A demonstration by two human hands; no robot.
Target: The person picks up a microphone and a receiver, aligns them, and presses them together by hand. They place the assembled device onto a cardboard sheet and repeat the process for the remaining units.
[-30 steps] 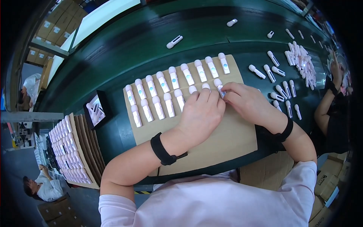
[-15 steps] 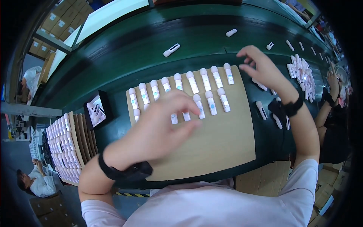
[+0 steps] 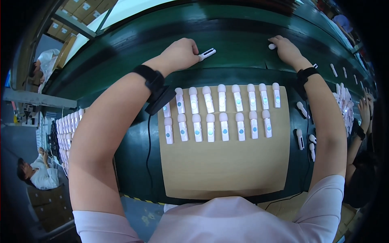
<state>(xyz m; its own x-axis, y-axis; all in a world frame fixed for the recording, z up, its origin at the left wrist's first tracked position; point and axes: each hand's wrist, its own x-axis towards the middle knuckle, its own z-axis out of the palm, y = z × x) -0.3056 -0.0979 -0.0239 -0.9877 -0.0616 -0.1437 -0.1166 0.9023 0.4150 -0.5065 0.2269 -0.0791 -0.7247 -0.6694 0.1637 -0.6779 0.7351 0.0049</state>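
Both hands reach to the far side of the dark green desk point(image 3: 121, 170).

The left hand point(image 3: 178, 54) closes its grip on a small white stick device point(image 3: 207, 52); the right hand point(image 3: 287, 49) curls its fingers over another white device point(image 3: 272, 46), grip unclear. Nearer, a tan cardboard sheet point(image 3: 223, 170) carries two rows of the same white devices point(image 3: 223, 117). Stacked brown cartons point(image 3: 83, 8) sit far left.
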